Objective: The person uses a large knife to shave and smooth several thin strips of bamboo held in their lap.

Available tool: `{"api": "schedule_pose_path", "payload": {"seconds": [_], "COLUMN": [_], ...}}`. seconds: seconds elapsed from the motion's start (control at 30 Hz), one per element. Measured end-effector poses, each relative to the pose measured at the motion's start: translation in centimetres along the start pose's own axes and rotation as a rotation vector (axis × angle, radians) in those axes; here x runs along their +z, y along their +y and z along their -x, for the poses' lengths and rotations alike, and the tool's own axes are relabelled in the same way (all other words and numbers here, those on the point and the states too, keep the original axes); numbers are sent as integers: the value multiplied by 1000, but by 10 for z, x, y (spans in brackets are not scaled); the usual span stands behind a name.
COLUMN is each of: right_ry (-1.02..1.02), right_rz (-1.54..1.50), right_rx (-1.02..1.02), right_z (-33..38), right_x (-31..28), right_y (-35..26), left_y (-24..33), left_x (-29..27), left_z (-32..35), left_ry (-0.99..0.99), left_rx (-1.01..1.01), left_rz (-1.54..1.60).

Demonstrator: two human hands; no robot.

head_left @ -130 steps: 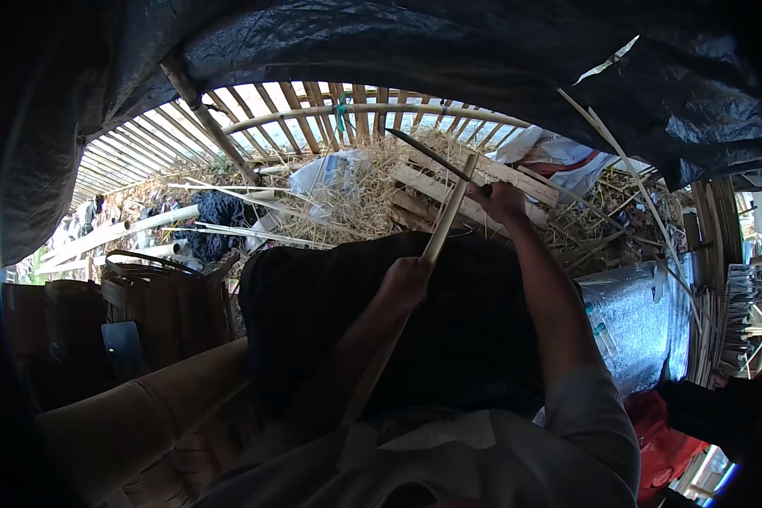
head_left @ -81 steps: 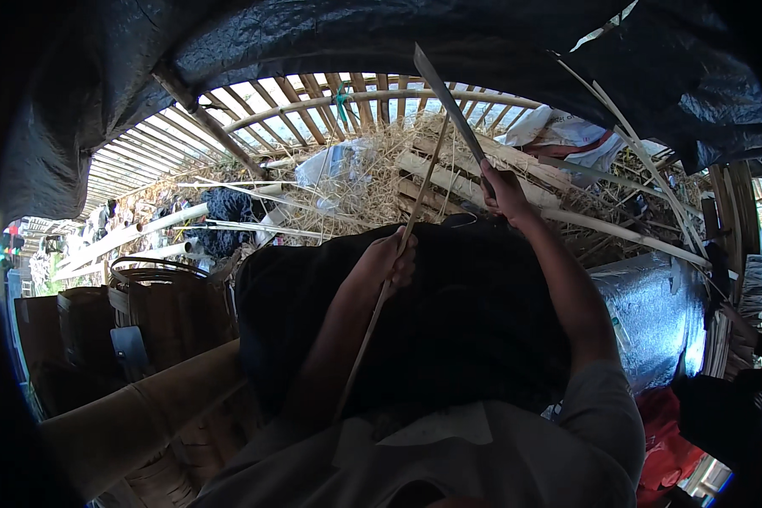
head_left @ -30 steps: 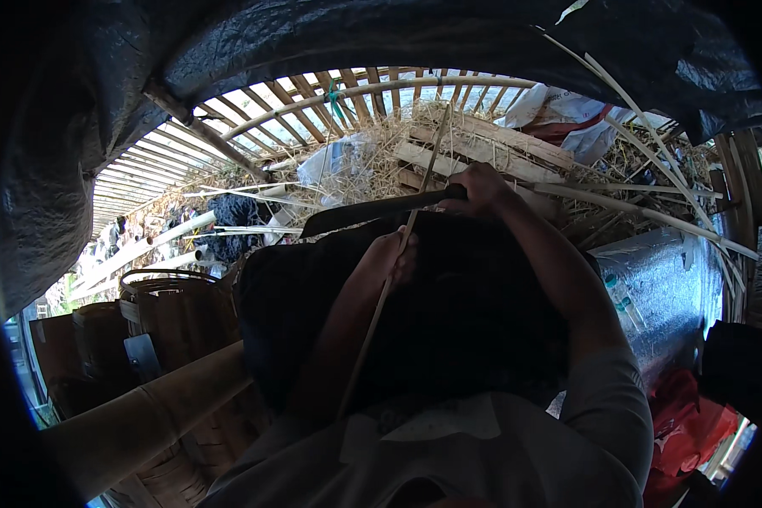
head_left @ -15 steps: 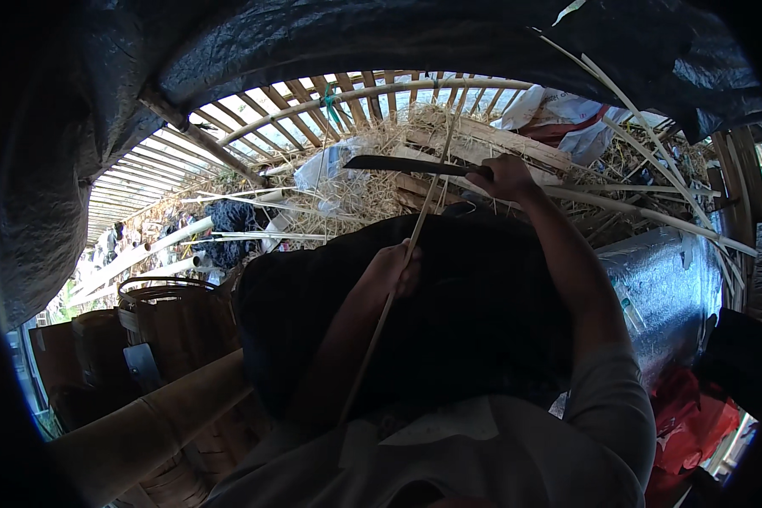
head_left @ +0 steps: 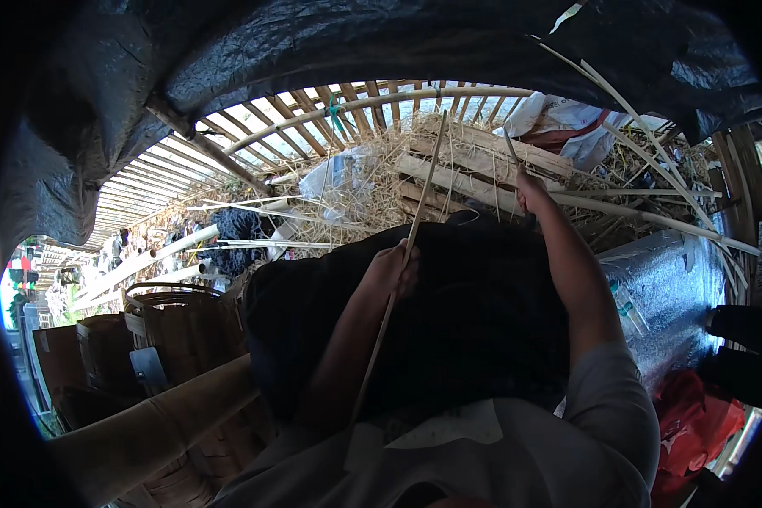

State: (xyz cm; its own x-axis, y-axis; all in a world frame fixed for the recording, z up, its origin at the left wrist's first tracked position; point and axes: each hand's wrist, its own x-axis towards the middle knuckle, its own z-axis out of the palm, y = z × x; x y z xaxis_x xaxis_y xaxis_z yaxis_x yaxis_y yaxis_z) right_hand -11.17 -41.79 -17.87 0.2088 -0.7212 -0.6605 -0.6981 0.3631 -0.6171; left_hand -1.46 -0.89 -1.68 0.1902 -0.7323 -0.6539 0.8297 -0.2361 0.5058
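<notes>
My left hand [head_left: 395, 269] is closed around a long, thin bamboo strip [head_left: 423, 196] above my dark-clothed lap [head_left: 474, 313]. The strip slants from near my chest up past the hand, its far end over the straw. To the right, my right hand [head_left: 532, 194] grips a machete-like knife [head_left: 511, 147]. The blade points up and away and shows nearly edge-on, so its broad side is hidden. Knife and strip are apart.
Split bamboo pieces [head_left: 461, 184] lie in straw beyond my lap. A thick bamboo pole [head_left: 157, 427] and woven baskets [head_left: 182, 326] stand at the left. On the right are a shiny silvery surface [head_left: 665, 275] and a red plastic bag [head_left: 694, 423]. Dark sheeting [head_left: 356, 42] hangs overhead.
The knife has swung from lying crosswise over the strip to pointing up and away. My right hand has moved slightly right and nearer. My left hand stays on the strip.
</notes>
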Motion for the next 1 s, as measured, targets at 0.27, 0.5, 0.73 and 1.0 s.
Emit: {"api": "schedule_pose_path", "payload": {"seconds": [0.27, 0.5, 0.73, 1.0], "right_ry": [-356, -570, -469, -420], "right_rz": [241, 540, 911, 873], "right_rx": [-456, -1316, -1446, -1368], "right_z": [138, 233, 235, 206], "right_x": [20, 88, 83, 85], "right_y": [-61, -52, -55, -53], "left_y": [7, 5, -8, -13], "left_x": [-3, -13, -17, -20], "left_z": [9, 7, -5, -7], "left_ry": [102, 114, 199, 167], "left_rx": [54, 83, 70, 125], "left_rz": [-64, -60, -120, -207]}}
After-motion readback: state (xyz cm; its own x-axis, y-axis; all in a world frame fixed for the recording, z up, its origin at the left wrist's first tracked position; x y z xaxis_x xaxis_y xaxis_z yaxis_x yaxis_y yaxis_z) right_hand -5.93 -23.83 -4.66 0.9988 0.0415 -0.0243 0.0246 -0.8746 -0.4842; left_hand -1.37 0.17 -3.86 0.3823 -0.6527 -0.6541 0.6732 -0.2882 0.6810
